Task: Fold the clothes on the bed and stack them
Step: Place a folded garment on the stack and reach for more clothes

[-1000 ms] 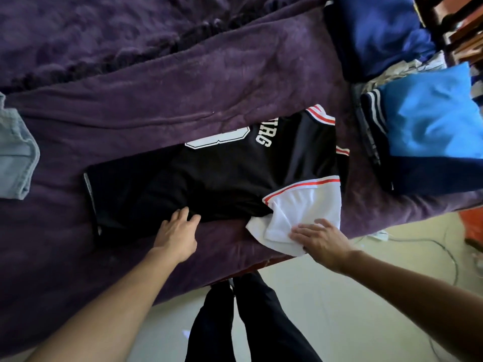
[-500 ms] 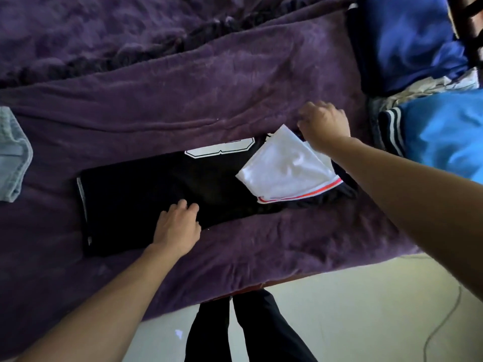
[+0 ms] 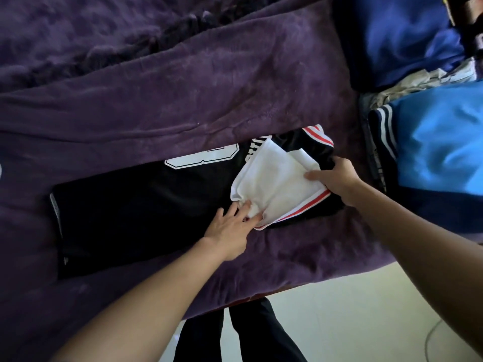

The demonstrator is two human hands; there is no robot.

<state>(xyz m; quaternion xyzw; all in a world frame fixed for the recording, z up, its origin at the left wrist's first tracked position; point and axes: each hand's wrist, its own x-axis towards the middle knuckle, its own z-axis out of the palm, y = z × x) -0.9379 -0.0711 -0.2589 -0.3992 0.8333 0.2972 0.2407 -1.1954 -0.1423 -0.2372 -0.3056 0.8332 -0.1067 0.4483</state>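
While both hands meet at its white sleeve (image 3: 277, 184), one black jersey (image 3: 130, 205) lies flat on the purple blanket (image 3: 183, 87).

Two hands, one jersey, one sleeve showing. The left hand (image 3: 232, 226) has its fingers straight and slightly spread, tips pressed into the sleeve's bunched corner. The rest of the jersey stretches away behind its wrist. The right hand (image 3: 337, 178) grips the jersey's shoulder with the thumb flat on the sleeve and the fingers curled over the black edge, their tips hidden. Two blue garments lie beyond the right knuckles, a light one (image 3: 439, 152) and a dark one (image 3: 397, 35), both cut off by the frame. The pale cloth crumpled between them is hard to make out. The jersey's white number is half folded under, and the sleeve covers most of its lettering.
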